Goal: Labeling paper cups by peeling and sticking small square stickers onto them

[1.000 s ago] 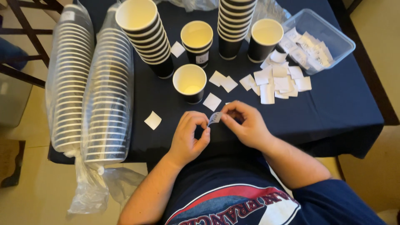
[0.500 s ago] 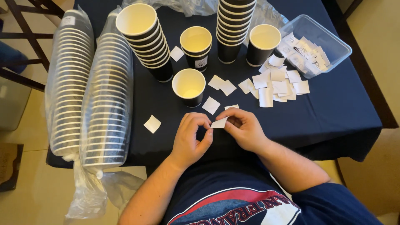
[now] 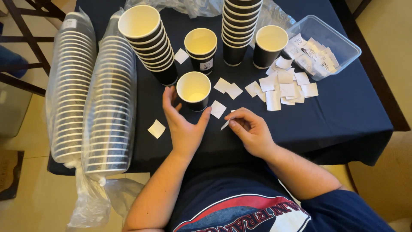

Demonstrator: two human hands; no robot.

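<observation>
Lying at the far left, two plastic-wrapped sleeves of cups (image 3: 92, 99) rest on the dark tablecloth (image 3: 343, 116). Beside them the left hand (image 3: 183, 126) spreads open, fingers released, thumb and fingertips just short of a single black paper cup (image 3: 194, 91). Further right, the right hand (image 3: 251, 131) pinches a small white sticker (image 3: 226, 124) between thumb and forefinger, just above the cloth. Loose white squares (image 3: 285, 86) lie beyond, near a clear plastic tub (image 3: 332, 36).
</observation>
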